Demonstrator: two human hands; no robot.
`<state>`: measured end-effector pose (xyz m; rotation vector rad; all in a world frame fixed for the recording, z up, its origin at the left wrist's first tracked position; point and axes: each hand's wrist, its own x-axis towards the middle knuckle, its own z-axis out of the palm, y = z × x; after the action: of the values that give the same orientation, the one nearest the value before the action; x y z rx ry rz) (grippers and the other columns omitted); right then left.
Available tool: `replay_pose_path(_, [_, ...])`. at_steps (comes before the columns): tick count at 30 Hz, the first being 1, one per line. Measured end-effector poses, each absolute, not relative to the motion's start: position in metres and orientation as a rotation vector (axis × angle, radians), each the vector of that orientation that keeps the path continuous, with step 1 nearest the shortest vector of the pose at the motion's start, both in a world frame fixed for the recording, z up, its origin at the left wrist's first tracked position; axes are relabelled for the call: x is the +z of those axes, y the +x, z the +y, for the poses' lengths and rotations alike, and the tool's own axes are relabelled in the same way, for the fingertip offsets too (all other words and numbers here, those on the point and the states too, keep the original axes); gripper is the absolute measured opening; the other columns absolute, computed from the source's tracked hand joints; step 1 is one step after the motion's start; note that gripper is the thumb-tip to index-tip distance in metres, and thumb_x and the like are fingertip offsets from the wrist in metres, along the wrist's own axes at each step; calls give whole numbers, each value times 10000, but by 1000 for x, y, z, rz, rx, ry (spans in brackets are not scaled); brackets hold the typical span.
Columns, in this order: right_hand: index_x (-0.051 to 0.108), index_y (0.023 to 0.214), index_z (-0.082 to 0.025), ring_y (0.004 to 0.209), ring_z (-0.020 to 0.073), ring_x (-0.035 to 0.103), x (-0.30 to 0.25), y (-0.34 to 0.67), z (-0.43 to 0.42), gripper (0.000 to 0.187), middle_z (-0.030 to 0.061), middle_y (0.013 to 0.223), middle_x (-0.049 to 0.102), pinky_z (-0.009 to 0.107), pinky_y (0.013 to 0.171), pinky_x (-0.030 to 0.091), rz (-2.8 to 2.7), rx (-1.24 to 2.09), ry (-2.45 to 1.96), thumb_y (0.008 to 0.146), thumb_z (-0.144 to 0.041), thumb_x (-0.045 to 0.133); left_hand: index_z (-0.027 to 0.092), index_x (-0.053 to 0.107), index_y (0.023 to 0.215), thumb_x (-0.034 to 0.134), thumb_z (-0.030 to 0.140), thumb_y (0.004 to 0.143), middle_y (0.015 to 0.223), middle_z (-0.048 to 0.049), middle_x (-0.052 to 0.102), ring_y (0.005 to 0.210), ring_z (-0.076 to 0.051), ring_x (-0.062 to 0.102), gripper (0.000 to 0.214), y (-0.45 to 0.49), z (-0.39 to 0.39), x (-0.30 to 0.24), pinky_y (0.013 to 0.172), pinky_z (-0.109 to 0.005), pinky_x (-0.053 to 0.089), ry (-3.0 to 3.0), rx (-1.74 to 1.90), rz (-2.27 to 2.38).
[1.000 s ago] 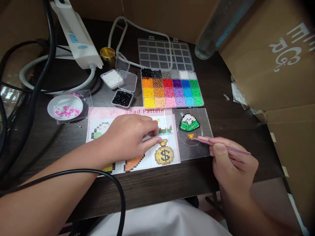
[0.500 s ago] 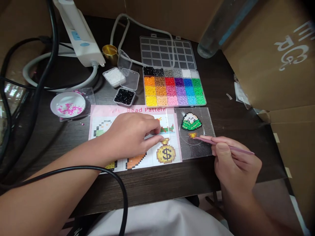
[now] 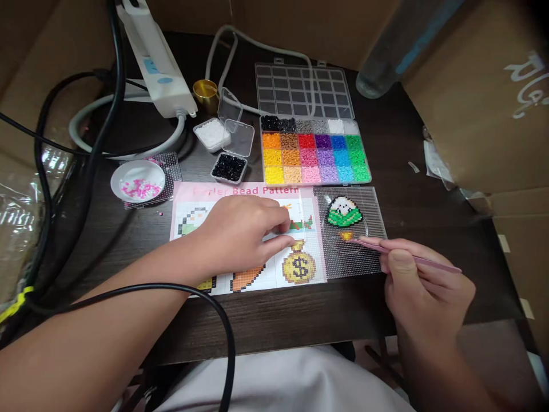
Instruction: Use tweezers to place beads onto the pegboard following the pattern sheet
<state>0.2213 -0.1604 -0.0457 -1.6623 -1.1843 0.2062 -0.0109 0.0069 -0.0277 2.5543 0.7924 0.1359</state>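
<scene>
My right hand (image 3: 429, 297) grips pink tweezers (image 3: 412, 256), whose tip meets the small patch of yellow-orange beads (image 3: 345, 236) on the clear pegboard (image 3: 369, 206). Just above that patch, a finished-looking rice-ball figure of white, green and black beads (image 3: 344, 212) sits on the same board. My left hand (image 3: 240, 232) lies over the bead pattern sheet (image 3: 257, 286), holding nothing, with thumb and index finger apart. The thumb tip is at the top of the printed money bag (image 3: 299, 266). Part of the sheet is hidden under this hand.
Behind the sheet stands an open compartment box of coloured beads (image 3: 315, 151). Left of it are small boxes of white beads (image 3: 212, 134) and black beads (image 3: 229, 167), a gold cup (image 3: 205, 94) and a white dish (image 3: 118, 177). A black cable (image 3: 227, 332) crosses my left forearm.
The whole view has shifted, so everything appears a little further right. Both hands and the tweezers stay in nearly the same place relative to the sheet and board.
</scene>
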Motion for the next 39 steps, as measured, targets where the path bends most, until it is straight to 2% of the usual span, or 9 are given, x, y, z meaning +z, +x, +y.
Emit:
replay_pose_path(9, [840, 917, -253, 869, 217, 811, -42, 221, -158, 204, 29, 928, 821, 340, 774, 677, -1247, 253, -1631, 1009, -207, 664, 229, 735, 832, 694, 414, 928, 760, 22, 711, 701, -153, 608, 213, -10, 9, -28, 614, -293, 300, 2541, 116, 795])
replay_pose_path(13, [831, 884, -258, 876, 220, 810, -42, 222, -159, 227, 36, 929, 820, 341, 784, 674, -1233, 275, -1645, 1022, -237, 651, 230, 734, 843, 691, 410, 925, 750, 16, 701, 702, -157, 606, 203, -10, 9, -28, 621, -292, 306, 2539, 107, 803])
replay_pose_path(19, [836, 912, -272, 887, 186, 811, -43, 222, -158, 242, 16, 944, 821, 291, 805, 662, -1244, 290, -1595, 1030, -207, 635, 233, 735, 852, 681, 425, 924, 741, 11, 690, 701, -161, 601, 212, -10, 9, -30, 627, -298, 306, 2532, 93, 801])
replay_pose_path(28, [819, 844, -241, 884, 195, 809, -42, 222, -158, 262, 33, 957, 824, 308, 805, 663, -1239, 284, -1640, 1029, -225, 634, 233, 724, 833, 653, 430, 936, 743, 5, 681, 718, -167, 595, 234, -10, 9, -27, 637, -299, 297, 2535, 58, 817])
replay_pose_path(34, [835, 912, -252, 890, 178, 808, -41, 222, -158, 246, 26, 956, 823, 281, 806, 655, -1262, 287, -1621, 1036, -217, 625, 236, 721, 842, 660, 436, 939, 739, 12, 679, 705, -167, 586, 231, -10, 9, -29, 633, -298, 286, 2542, 71, 816])
replay_pose_path(39, [831, 880, -234, 875, 195, 811, -43, 222, -159, 251, 36, 936, 822, 298, 786, 662, -1238, 297, -1610, 1030, -213, 631, 237, 722, 846, 658, 431, 943, 739, 12, 680, 713, -171, 591, 226, -10, 9, -29, 629, -298, 286, 2560, 83, 804])
